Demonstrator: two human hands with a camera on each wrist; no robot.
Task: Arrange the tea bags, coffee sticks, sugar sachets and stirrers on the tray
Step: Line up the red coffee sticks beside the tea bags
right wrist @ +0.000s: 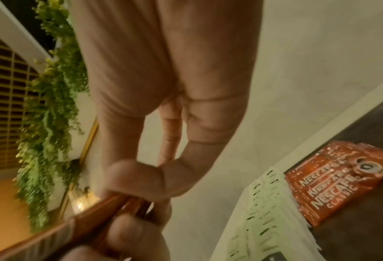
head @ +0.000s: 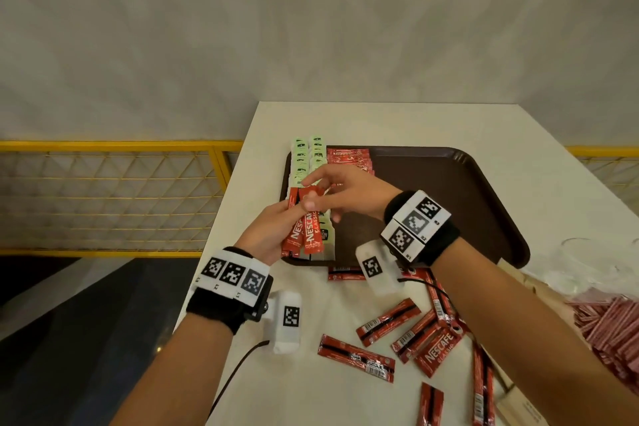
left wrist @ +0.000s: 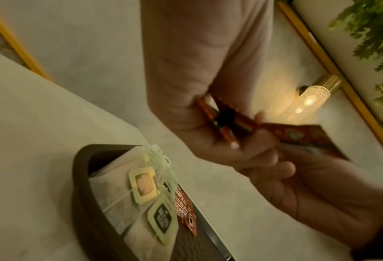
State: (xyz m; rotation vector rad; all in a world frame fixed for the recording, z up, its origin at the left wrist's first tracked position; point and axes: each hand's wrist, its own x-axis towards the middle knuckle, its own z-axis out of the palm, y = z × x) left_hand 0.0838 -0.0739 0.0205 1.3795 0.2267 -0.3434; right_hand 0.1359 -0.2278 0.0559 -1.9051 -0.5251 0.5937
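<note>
- Where the white table (head: 397, 121) meets the wall, a dark brown tray (head: 460, 190) lies near its far edge.
- Along the tray's left edge, tea bags (head: 306, 159) lie in two overlapping rows; a stack of red coffee sticks (head: 349, 157) sits just beside them at the far edge.
- Loose coffee sticks (head: 387, 322) lie scattered on the table near its front edge; pink sugar sachets (head: 608, 328) are heaped at the right edge.
- Left hand (head: 268, 235), fingers curled, grips a bundle of held sticks (head: 306, 230) above the tray's left front corner.
- Right hand (head: 342, 195) pinches the bundle's top end between thumb and fingers.
</note>
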